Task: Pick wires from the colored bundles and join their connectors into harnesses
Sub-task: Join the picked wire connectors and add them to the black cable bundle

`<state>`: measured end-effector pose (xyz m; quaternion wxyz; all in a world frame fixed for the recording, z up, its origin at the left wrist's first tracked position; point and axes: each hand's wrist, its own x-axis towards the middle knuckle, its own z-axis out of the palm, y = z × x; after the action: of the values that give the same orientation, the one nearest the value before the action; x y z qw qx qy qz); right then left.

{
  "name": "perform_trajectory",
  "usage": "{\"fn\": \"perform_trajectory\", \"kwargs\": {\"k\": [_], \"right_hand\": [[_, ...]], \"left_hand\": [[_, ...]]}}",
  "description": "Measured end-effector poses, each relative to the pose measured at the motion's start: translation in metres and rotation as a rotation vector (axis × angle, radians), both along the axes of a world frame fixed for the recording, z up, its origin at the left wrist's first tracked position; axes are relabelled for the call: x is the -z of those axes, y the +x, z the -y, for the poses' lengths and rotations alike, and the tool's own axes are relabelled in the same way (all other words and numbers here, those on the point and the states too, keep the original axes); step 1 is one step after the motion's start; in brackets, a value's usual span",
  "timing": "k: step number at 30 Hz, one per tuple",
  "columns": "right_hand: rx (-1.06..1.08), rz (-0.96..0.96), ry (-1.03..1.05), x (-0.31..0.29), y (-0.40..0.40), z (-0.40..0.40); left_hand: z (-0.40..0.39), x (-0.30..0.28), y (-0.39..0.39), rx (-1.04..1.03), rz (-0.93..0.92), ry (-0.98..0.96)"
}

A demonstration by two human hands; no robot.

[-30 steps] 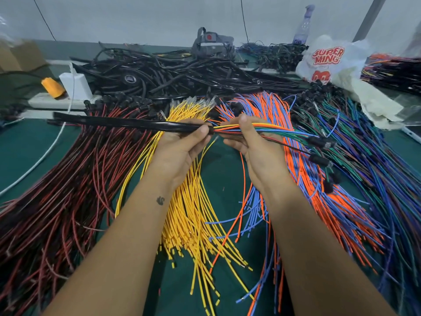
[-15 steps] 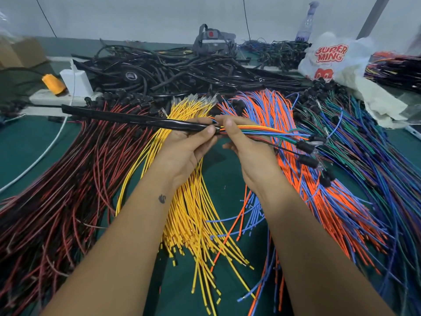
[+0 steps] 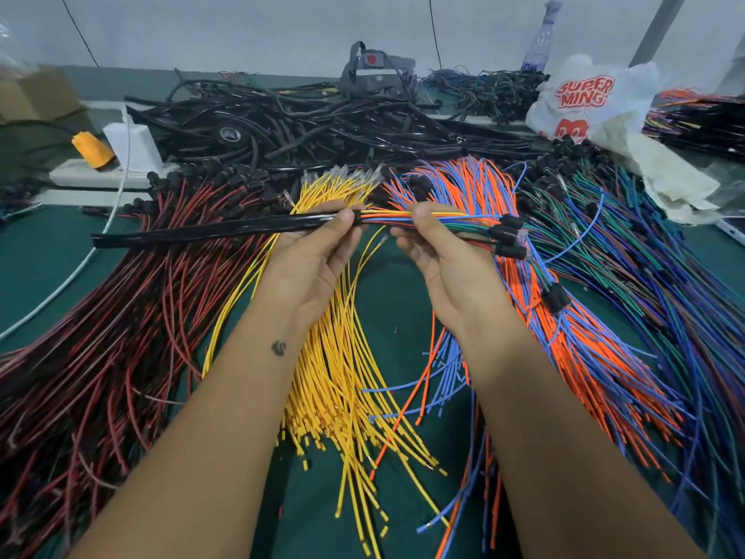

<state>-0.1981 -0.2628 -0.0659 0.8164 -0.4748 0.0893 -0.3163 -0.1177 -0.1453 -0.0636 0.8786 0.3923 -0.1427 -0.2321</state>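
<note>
Both hands have moved apart a little. Left hand [image 3: 318, 252] grips the black tube [image 3: 209, 232]; right hand [image 3: 439, 256] pinches the colored wires [image 3: 455, 221] sticking out, above the desk [image 3: 387, 300].

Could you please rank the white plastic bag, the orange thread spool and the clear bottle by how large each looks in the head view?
1. white plastic bag
2. clear bottle
3. orange thread spool
The bottle stands farther back, so this ranks apparent size only.

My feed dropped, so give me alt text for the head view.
Left hand grips a black sleeve while right hand pinches the mixed wires entering it, above yellow wires on a green table.
</note>
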Motion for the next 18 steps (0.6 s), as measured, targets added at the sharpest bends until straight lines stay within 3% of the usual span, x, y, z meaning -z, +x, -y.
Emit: {"fn": "perform_trajectory", "kwargs": {"k": [10,14,18], "right_hand": [[-0.004,-0.057,-0.255,0.0033,0.0013,-0.0042],[0.089,-0.099,-0.361,0.0044,0.0012,-0.0049],[0.119,-0.193,-0.292,0.0066,0.004,-0.0068]], "left_hand": [[0.0,0.0,-0.0059,0.064,0.079,0.117],[0.0003,0.0011,-0.0056,0.097,0.104,0.132],[0.0013,0.0013,-0.0043,0.065,0.111,0.097]]}}
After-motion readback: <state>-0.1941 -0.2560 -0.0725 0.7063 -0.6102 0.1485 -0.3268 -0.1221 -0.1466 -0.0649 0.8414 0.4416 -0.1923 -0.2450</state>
